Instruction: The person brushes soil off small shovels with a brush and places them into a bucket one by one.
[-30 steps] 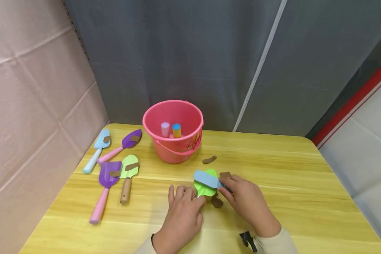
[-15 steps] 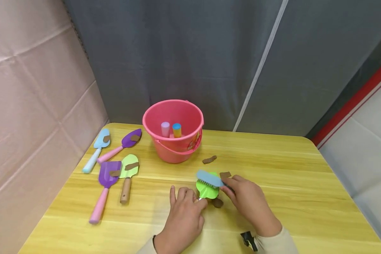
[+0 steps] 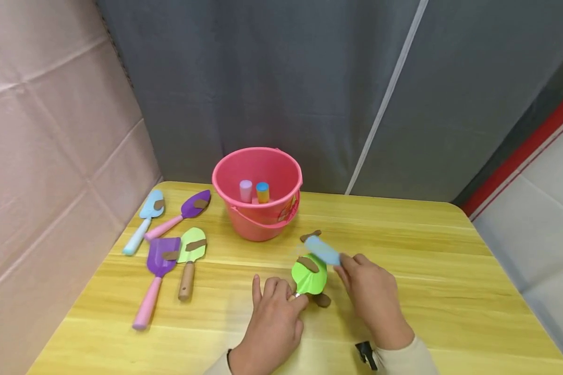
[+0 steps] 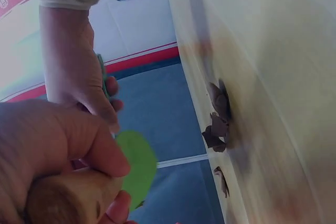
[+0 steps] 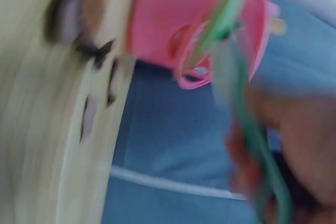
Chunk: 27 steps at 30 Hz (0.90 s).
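My left hand point(image 3: 269, 323) grips the wooden handle point(image 4: 71, 198) of a small shovel, whose bright green leaf-shaped blade point(image 3: 309, 278) is held above the table. On that blade lies a thin brown piece point(image 3: 307, 264). A light-blue brush point(image 3: 322, 250) is pinched in my right hand point(image 3: 372, 297), its head over the blade's upper right edge. Motion blurs the brush point(image 5: 268, 166) in the right wrist view. More brown pieces, such as a rounded brown scrap point(image 3: 322, 300), lie on the table around and beneath the shovel.
Behind the hands stands a pink bucket point(image 3: 258, 224) with a lilac and a yellow-blue handle end inside. At the left lie a blue trowel point(image 3: 143, 221), two purple shovels, one a purple square shovel point(image 3: 157, 276), and a pale green shovel point(image 3: 187, 263), each with a brown piece.
The brush has swept up and to the right, uncovering a brown piece on the green blade. The shovel has shifted slightly right and down; the left hand barely moved.
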Available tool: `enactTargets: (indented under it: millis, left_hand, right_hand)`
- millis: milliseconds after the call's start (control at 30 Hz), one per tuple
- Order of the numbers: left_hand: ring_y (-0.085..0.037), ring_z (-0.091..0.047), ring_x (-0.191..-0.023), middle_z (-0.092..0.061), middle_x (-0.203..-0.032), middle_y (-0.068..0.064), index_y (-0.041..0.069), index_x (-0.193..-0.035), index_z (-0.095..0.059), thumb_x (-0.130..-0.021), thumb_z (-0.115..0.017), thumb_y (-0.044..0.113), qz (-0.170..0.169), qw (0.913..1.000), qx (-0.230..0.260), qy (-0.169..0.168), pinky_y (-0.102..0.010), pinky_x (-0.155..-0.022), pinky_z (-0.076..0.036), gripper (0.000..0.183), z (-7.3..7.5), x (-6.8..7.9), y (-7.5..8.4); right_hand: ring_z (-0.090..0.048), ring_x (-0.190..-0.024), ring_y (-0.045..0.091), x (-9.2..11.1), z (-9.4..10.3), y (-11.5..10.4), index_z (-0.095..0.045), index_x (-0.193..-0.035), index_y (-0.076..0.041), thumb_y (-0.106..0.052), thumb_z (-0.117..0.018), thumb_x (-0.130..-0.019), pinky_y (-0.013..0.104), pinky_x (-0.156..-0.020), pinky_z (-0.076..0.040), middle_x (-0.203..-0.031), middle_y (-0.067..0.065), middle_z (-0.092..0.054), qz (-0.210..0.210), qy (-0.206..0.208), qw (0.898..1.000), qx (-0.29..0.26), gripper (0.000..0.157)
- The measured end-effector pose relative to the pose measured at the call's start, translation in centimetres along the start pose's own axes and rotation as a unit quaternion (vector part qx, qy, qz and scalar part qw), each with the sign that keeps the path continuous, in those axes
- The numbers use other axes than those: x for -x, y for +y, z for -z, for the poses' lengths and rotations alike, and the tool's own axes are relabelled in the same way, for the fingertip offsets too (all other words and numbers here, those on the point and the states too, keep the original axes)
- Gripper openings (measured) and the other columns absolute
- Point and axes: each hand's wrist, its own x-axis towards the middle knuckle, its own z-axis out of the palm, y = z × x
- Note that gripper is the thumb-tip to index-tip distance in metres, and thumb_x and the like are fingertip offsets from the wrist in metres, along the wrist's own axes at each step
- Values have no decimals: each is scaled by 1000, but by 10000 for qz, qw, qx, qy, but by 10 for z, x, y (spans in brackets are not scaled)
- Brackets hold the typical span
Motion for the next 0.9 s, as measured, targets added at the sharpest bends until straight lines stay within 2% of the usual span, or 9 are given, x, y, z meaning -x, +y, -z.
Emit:
enactTargets:
  millis: [67, 133, 233, 333, 467, 567, 767, 833, 900]
  left_hand:
    - [-27, -47, -104, -48, -92, -1, 21, -87, -66, -67, -70, 6, 29, 10000, 6, 9, -76, -97, -27, 25, 0, 0, 0]
    - [-27, -47, -104, -48, -92, -1, 21, -87, -66, -67, -70, 7, 66, 10000, -31, 10, -76, -98, -26, 24, 0, 0, 0]
    - [-27, -47, -104, -50, -93, -1, 20, -87, -67, -68, -71, 7, 84, 10000, -45, -22, -76, -98, -25, 23, 1, -1, -1]
    - [-27, -48, -105, -51, -94, -2, 21, -89, -68, -69, -70, 8, 24, 10000, -21, -50, -77, -97, -26, 23, 1, -1, 0]
    - [-27, -48, -104, -49, -92, -1, 21, -87, -67, -69, -70, 9, -29, 10000, 22, -39, -77, -96, -28, 23, 0, 0, 1]
    - [-27, -48, -104, -48, -92, -1, 21, -86, -65, -68, -70, 8, 32, 10000, 9, -36, -76, -96, -27, 22, -2, 1, 0]
    - [-28, -48, -106, -51, -94, -1, 21, -88, -67, -70, -71, 10, 94, 9997, -19, -207, -77, -98, -25, 22, -1, 1, -1]
    - [-27, -48, -106, -52, -93, -1, 21, -88, -67, -70, -70, 10, 77, 9997, 38, -233, -77, -98, -25, 22, -1, 1, 0]
    - [-26, -48, -106, -51, -92, 0, 21, -87, -67, -69, -70, 9, 41, 9997, 114, -205, -77, -98, -26, 22, -1, 2, 1]
  right_hand:
    - [-50, -47, 17, 1, 0, 2, -74, -103, -5, -19, -79, -83, 33, -40, -39, -75, 5, -62, -255, 357, 9989, 176, 25]
    - [-49, -48, 14, 1, 1, 4, -74, -103, -5, -19, -81, -81, 31, -41, -40, -76, 5, -64, -240, 480, 9985, 76, 27]
    - [-41, -53, 5, 1, 3, 4, -76, -105, -9, -20, -82, -80, 24, -46, -38, -76, -4, -60, 254, 107, 9986, -447, 28]
    - [-40, -55, 3, 1, 3, 4, -76, -105, -12, -22, -81, -81, 22, -48, -39, -76, -7, -57, 621, -211, 9965, -514, 26]
    - [-45, -49, 10, 1, 1, 6, -76, -103, -8, -21, -80, -82, 28, -42, -39, -73, 1, -59, 235, 126, 9996, 89, 26]
    - [-44, -47, 10, 1, 2, 8, -76, -103, -5, -19, -82, -80, 28, -41, -37, -74, 3, -61, -70, 322, 9994, 73, 28]
    - [-37, -55, 1, 2, 4, 5, -77, -106, -11, -22, -80, -83, 20, -49, -35, -75, -11, -54, 457, -573, 9938, -837, 26]
    - [-38, -53, 2, 3, 4, 4, -77, -103, -11, -22, -79, -83, 22, -47, -36, -73, -10, -53, 372, -643, 9950, -672, 23]
    - [-41, -50, 6, 3, 3, 5, -77, -102, -9, -21, -79, -83, 25, -44, -36, -72, -4, -57, 71, -467, 9984, -308, 23]
